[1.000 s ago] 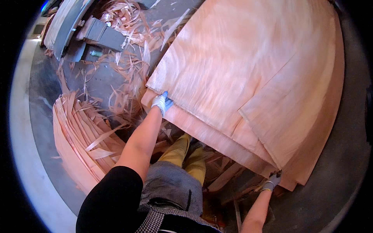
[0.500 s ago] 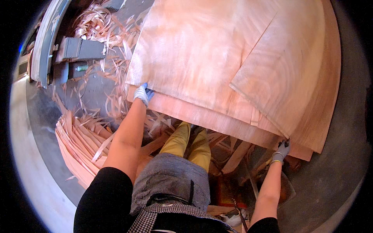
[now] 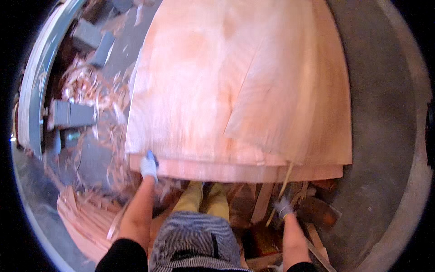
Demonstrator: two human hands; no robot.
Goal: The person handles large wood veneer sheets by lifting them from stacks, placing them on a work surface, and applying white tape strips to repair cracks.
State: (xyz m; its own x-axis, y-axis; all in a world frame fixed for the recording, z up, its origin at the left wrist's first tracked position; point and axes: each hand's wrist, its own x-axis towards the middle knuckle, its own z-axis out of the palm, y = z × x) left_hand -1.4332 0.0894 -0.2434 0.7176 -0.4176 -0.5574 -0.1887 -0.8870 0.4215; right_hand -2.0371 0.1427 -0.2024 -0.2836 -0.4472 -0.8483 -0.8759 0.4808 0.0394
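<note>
1. wide, thin, pinkish-tan wood veneer sheets (image 3: 190, 81): stacked flat, straight ahead of the body, near edge just beyond yellow trouser legs (image 3: 189, 199).
2. paler pink lower layer of veneer (image 3: 204, 171): jutting out along that near edge.
3. tan veneer piece with slanting edge (image 3: 272, 104): lapped over the right half of the stack.
4. left hand in white-and-blue glove (image 3: 149, 166): at the near left corner, fingers over the upper edge; impossible to tell pinching from resting under motion blur.
5. right hand in grey glove (image 3: 284, 207): below the near edge, apart from the stack; overlapped in view by a thin, straight, yellowish strip (image 3: 286, 179); too blurred to tell grasping from touching.
6. handling, judged: light singly, heavy stacked; bendable, springy, apt to sag mid-span; fragile, prone to splitting at the slanting edge; dry, slightly slick between layers.
7. hold, judged: best taken near both near corners, hands wide apart, fingers flat beneath, thumbs above.
8. nearby, lower left: fanned bundle of pinkish veneer strips (image 3: 81, 226).
</note>
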